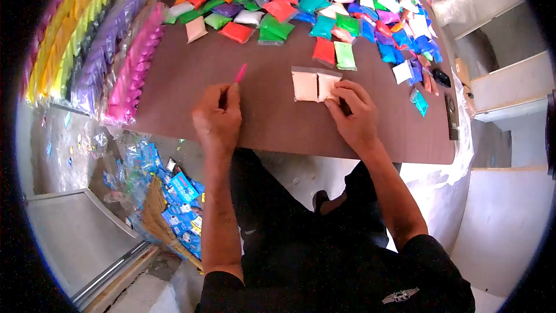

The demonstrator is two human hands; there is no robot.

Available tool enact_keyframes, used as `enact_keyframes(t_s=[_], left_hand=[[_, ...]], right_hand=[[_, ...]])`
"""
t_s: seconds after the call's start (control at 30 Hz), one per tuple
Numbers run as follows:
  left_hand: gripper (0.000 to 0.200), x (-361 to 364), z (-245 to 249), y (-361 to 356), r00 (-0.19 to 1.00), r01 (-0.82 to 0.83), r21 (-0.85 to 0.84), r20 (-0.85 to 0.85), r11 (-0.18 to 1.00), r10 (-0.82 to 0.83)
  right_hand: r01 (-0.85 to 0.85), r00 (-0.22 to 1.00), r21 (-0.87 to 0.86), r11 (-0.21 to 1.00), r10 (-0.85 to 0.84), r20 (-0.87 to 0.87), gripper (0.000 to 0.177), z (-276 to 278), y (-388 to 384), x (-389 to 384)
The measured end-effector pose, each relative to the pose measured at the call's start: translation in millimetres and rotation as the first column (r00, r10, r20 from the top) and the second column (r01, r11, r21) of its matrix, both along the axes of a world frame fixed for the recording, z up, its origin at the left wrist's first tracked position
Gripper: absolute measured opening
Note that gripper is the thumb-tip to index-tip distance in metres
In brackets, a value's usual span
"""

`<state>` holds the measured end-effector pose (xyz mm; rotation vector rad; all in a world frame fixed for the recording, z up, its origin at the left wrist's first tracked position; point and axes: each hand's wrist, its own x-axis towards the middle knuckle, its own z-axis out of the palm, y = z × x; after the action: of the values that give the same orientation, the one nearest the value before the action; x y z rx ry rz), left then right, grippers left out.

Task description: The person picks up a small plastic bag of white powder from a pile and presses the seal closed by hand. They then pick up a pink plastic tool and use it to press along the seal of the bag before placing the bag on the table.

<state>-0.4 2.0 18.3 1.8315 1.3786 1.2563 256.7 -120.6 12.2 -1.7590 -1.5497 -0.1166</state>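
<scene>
My left hand (pixel 217 117) is closed around a slim, bright pink pointed tool (pixel 241 73), its end sticking up past the fingers; its exact kind I cannot tell. To the right, my right hand (pixel 356 113) pinches the right one of two small peach-coloured sachets (pixel 305 86). Side by side they lie on the brown table (pixel 272 122), with a dark slit between them and a clear strip along their top edges. The pink tool stands apart from the sachets, over the table to their left.
Across the table's far side spreads a heap of coloured sachets (pixel 279 10). Long strips of pink sachets (pixel 136 75) and other colours lie at the left edge. A small black object (pixel 441 77) sits at the right. Blue packets (pixel 184 187) and a broom (pixel 154 211) are below left.
</scene>
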Motion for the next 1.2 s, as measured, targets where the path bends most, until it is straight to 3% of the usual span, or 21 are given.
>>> enact_keyframes(t_s=[0.33, 0.4, 0.57, 0.67, 0.8, 0.87, 0.93, 1.03, 1.2], left_hand=[[0.017, -2.2, -5.1, 1.4, 0.998, -0.014, -0.010, 0.054, 1.000, 0.015], [0.009, -0.3, -9.4, 3.0, 0.990, -0.040, 0.117, 0.140, 0.992, 0.024], [0.008, -3.5, -9.6, 2.2, 0.992, -0.044, 0.120, 0.127, 0.992, 0.028], [0.013, -4.9, -6.3, -0.5, 0.995, -0.032, 0.084, 0.097, 0.996, 0.023], [0.011, -3.0, -11.3, -3.4, 0.999, -0.025, 0.085, 0.026, 0.996, 0.023], [0.012, -2.7, -12.0, -2.6, 0.999, -0.036, 0.122, -0.018, 0.992, 0.038], [0.011, -3.6, -15.9, -2.3, 1.000, 0.010, 0.142, -0.028, 0.990, -0.006], [0.011, -4.8, -15.0, -2.0, 0.997, 0.013, 0.111, -0.077, 0.994, -0.004], [0.014, -5.9, -8.5, -1.2, 0.999, -0.010, 0.112, -0.048, 0.994, 0.016]], right_hand=[[-0.025, 1.000, 0.009, 1.000, 0.025, 0.014, 0.023, -2.9, 2.4, -4.8], [-0.025, 0.999, 0.013, 1.000, 0.025, 0.030, 0.023, -1.7, 2.2, -7.5], [-0.013, 0.996, -0.058, 0.998, 0.008, -0.086, 0.022, 2.1, 2.0, -13.1], [0.054, 0.998, -0.045, 0.998, -0.055, -0.035, 0.019, 20.8, -2.2, -24.8], [0.009, 0.998, -0.052, 0.999, -0.006, 0.062, 0.015, 51.4, 37.3, -37.5], [-0.169, 0.959, -0.069, 0.983, 0.180, 0.217, 0.015, 81.2, 82.3, -64.6], [-0.419, 0.852, -0.010, 0.908, 0.397, 0.340, 0.019, 73.5, 137.4, -67.3], [-0.526, 0.747, -0.100, 0.845, 0.514, 0.422, 0.025, 72.7, 199.7, -99.1], [-0.544, 0.661, -0.150, 0.826, 0.531, 0.530, 0.033, 48.9, 264.7, -129.3]])
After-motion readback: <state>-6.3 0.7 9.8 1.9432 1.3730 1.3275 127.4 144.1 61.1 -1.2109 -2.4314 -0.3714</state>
